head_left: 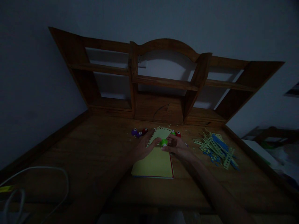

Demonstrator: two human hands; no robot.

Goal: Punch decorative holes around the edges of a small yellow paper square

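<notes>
A yellow paper sheet [161, 133] with a row of punched holes along its edges is raised at the middle of the desk. My left hand [143, 147] grips its left side, the thumb reaching over toward a small green craft punch [163, 142]. Around that punch, at the sheet's near edge, the fingers of my right hand [178, 148] are closed. Below both hands lies a stack of yellow paper [151, 165], with red and blue edges showing under it. The dim light hides the fingers behind the sheet.
Behind my hands stand purple punches [134, 132], a dark red punch [145, 130], another green punch [173, 133] and a red punch [178, 134]. Punched yellow and blue strips [217, 149] are heaped at right. A wooden shelf [161, 81] backs the desk; a white cable [46, 168] lies left.
</notes>
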